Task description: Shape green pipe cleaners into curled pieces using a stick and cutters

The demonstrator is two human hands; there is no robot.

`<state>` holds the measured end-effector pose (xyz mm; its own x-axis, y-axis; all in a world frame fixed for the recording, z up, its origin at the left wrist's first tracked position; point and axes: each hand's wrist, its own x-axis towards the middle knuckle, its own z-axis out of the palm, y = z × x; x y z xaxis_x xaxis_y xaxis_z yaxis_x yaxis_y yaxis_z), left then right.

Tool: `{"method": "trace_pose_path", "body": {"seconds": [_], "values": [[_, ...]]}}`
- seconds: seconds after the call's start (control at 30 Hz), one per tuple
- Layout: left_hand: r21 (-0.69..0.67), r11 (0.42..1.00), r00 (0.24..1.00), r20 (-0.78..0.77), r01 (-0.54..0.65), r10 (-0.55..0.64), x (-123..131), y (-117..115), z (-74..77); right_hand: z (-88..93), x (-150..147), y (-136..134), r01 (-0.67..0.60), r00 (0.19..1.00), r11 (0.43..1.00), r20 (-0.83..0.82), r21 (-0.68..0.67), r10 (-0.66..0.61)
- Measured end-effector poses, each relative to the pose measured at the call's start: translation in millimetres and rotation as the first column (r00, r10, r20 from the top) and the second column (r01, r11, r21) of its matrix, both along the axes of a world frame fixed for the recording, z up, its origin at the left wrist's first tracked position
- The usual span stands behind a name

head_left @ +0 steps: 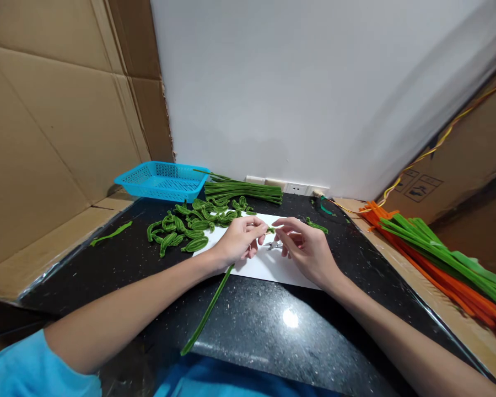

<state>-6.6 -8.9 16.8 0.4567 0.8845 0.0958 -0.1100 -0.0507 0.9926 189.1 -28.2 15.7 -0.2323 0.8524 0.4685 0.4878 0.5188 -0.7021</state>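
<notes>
My left hand (pixel 243 240) is closed in a pinch on a green pipe cleaner (pixel 209 314). Its long tail hangs out below the palm toward the table's front edge, and a short looped end shows at the fingertips. Facing it, my right hand (pixel 301 245) is curled, with thumb and forefinger at that looped end. A small metal tool (pixel 274 245), its handles hidden, shows under the right fingers; whether it is held or lies on the white sheet (pixel 256 270) I cannot tell. Several bent green pipe-cleaner pieces (pixel 196 225) are heaped left of the sheet.
A blue perforated basket (pixel 161 190) stands at the back left, beside a bundle of straight green pipe cleaners (pixel 243 190). Power sockets (pixel 296 189) line the wall. Orange strips (pixel 434 275) and green strips (pixel 442 253) lie on cardboard at right. A green scrap (pixel 111 234) lies at left.
</notes>
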Motion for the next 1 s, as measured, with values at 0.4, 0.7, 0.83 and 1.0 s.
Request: {"method": "trace_pose_path", "body": {"seconds": [0.4, 0.7, 0.83, 1.0], "values": [[0.006, 1.000, 0.998, -0.054, -0.011, 0.011, 2, -2, 0.0, 0.2, 10, 0, -0.066, 0.939, 0.889, 0.330, 0.452, -0.098], [-0.009, 1.000, 0.995, -0.100, 0.016, -0.017, 1, -5, 2.6, 0.9, 9, -1, -0.114, 0.906, 0.874, 0.411, 0.472, -0.104], [0.042, 0.997, 0.994, -0.084, 0.069, -0.065, 2, -7, 3.3, -0.9, 9, -1, -0.108, 0.906, 0.878, 0.409, 0.467, -0.106], [0.042, 0.997, 0.997, -0.038, 0.063, -0.062, 6, -11, 5.4, -1.8, 10, 0, -0.089, 0.915, 0.872, 0.386, 0.482, -0.119]]}}
